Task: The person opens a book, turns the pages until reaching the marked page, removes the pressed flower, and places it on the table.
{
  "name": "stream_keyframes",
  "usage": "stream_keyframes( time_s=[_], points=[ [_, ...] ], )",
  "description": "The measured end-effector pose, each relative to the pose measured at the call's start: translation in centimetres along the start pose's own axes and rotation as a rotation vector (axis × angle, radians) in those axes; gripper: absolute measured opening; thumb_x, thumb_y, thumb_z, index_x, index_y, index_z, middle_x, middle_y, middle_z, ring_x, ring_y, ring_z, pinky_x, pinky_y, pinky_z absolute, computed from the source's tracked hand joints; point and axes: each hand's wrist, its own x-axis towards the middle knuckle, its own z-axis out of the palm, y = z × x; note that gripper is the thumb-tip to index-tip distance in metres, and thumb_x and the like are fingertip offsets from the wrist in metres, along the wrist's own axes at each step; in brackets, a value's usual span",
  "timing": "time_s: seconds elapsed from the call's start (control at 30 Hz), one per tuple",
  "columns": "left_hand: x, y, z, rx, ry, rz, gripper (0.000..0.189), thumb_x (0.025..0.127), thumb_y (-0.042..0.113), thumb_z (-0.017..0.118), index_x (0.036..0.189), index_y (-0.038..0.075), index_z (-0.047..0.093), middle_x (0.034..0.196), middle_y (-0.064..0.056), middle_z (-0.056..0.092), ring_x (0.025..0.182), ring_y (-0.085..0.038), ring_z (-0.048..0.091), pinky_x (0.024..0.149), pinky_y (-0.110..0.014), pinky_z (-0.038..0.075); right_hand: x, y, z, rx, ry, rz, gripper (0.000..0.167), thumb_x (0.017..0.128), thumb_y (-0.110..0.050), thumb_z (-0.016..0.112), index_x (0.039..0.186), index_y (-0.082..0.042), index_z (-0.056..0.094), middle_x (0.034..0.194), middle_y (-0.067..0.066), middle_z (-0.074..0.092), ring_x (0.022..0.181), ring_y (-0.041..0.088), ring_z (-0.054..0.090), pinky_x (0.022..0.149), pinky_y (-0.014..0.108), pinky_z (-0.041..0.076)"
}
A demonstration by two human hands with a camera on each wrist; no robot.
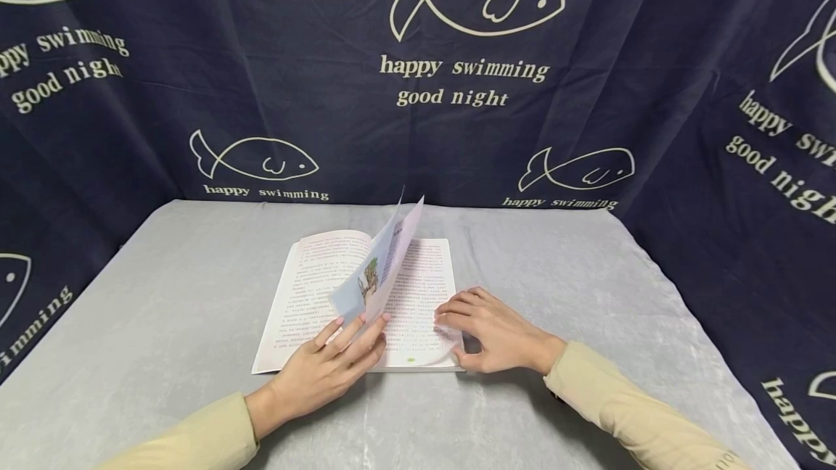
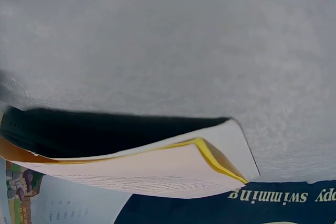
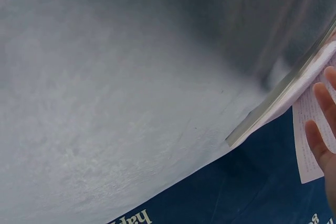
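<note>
An open book [image 1: 307, 296] with printed text lies on the grey-covered table. Two or more leaves, one with a light blue illustrated page [image 1: 353, 296], stand up near the spine. My left hand [image 1: 320, 372] reaches over the lower edge, its extended fingertips touching the bottom of these raised leaves. At the lower right corner is my right hand [image 1: 499, 332], thumb against the page edge and the other fingers spread over the right page [image 1: 418, 289]. That page's corner curves up a little. Fingers [image 3: 316, 142] of the right hand show beside the book in the right wrist view.
The grey tablecloth [image 1: 176, 310] extends around the book on all sides. Behind and beside the table hangs a dark blue curtain [image 1: 339, 71] with white fish drawings and lettering.
</note>
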Motion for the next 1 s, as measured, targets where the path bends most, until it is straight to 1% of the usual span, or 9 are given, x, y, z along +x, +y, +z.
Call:
stream_keyframes(
  time_s=[0.13,0.27,0.43,0.6,0.7,0.83,1.0],
  points=[
    [0.0,0.0,0.0,-0.009,0.006,-0.023,0.035,0.09,0.012,0.03,0.115,0.015,0.054,0.134,-0.007,0.046,0.115,-0.027,0.045,0.095,-0.04,0.032,-0.2,0.2,0.1,-0.006,0.006,-0.013,0.04,0.065,-0.029,0.064,0.103,-0.016,0.062,0.111,-0.002,0.061,0.103,0.016,0.054,0.091,0.035,0.04],
    [-0.1,0.1,0.0,-0.014,0.018,-0.045,0.034,0.09,0.012,0.03,0.114,0.013,0.055,0.131,-0.007,0.049,0.109,-0.024,0.047,0.092,-0.039,0.034,-0.3,0.4,0.1,-0.004,0.013,-0.011,0.039,0.065,-0.029,0.064,0.102,-0.016,0.062,0.111,-0.001,0.061,0.104,0.018,0.054,0.092,0.036,0.039],
    [-0.2,0.2,0.0,-0.03,0.03,-0.08,0.033,0.09,0.014,0.03,0.112,0.011,0.055,0.125,-0.008,0.053,0.101,-0.021,0.049,0.087,-0.037,0.036,-0.3,0.5,0.1,-0.006,0.026,0.005,0.041,0.063,-0.028,0.064,0.102,-0.015,0.063,0.11,0.0,0.062,0.104,0.019,0.054,0.092,0.036,0.039],
    [-0.1,0.4,-0.1,-0.038,0.036,-0.119,0.031,0.091,0.014,0.03,0.108,0.011,0.056,0.119,-0.008,0.057,0.093,-0.021,0.051,0.083,-0.037,0.037,-0.3,0.8,0.2,-0.017,0.03,0.028,0.044,0.062,-0.028,0.064,0.104,-0.014,0.063,0.11,0.001,0.062,0.104,0.019,0.054,0.092,0.036,0.039],
    [0.0,0.5,-0.2,-0.045,0.018,-0.136,0.031,0.092,0.013,0.03,0.107,0.012,0.057,0.118,-0.008,0.059,0.089,-0.023,0.052,0.082,-0.038,0.038,-0.3,1.0,0.3,-0.019,0.047,0.025,0.043,0.064,-0.029,0.065,0.105,-0.013,0.063,0.109,0.001,0.063,0.104,0.019,0.054,0.092,0.036,0.039],
    [-0.1,0.5,-0.3,-0.066,-0.025,-0.152,0.031,0.094,0.013,0.029,0.109,0.012,0.056,0.117,-0.008,0.059,0.088,-0.025,0.054,0.085,-0.041,0.041,-0.3,1.2,0.5,-0.015,0.075,0.017,0.039,0.068,-0.032,0.067,0.102,-0.014,0.064,0.107,0.0,0.063,0.103,0.018,0.055,0.092,0.035,0.039],
    [0.0,0.5,-0.4,-0.091,-0.031,-0.169,0.031,0.093,0.012,0.03,0.106,0.011,0.057,0.114,-0.008,0.059,0.082,-0.027,0.054,0.083,-0.044,0.045,-0.2,1.3,0.6,-0.012,0.095,0.009,0.037,0.069,-0.032,0.067,0.101,-0.014,0.063,0.106,0.0,0.063,0.102,0.018,0.055,0.09,0.034,0.039]
  ],
)
